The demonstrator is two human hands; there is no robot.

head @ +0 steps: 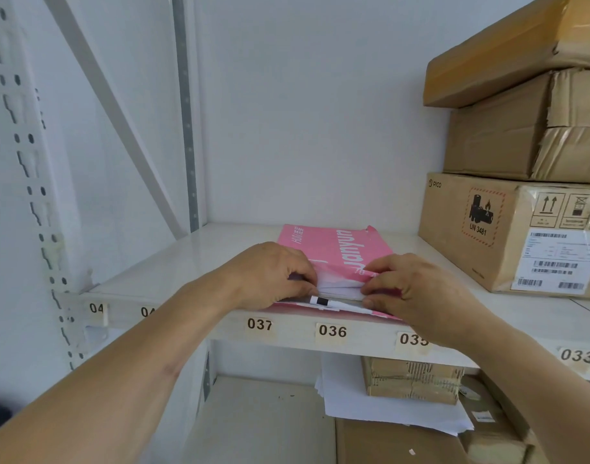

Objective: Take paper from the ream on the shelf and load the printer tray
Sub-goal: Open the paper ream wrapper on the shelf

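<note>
Pink ream [337, 252] lies at the front edge of the shelf [186, 259], its near end torn open. Left hand [273, 272] and right hand [417, 289] both pinch the exposed white sheets [340, 284]. Best to grip evenly and slide straight out. One ream, three boxes [508, 229] stacked well right.

I can't see the fingertips of my left hand [273, 272] or right hand [417, 289]; they vanish into the ream [337, 249] opening. Right of the right hand, the cardboard boxes [508, 229] run off frame, their label print too small to read.
</note>
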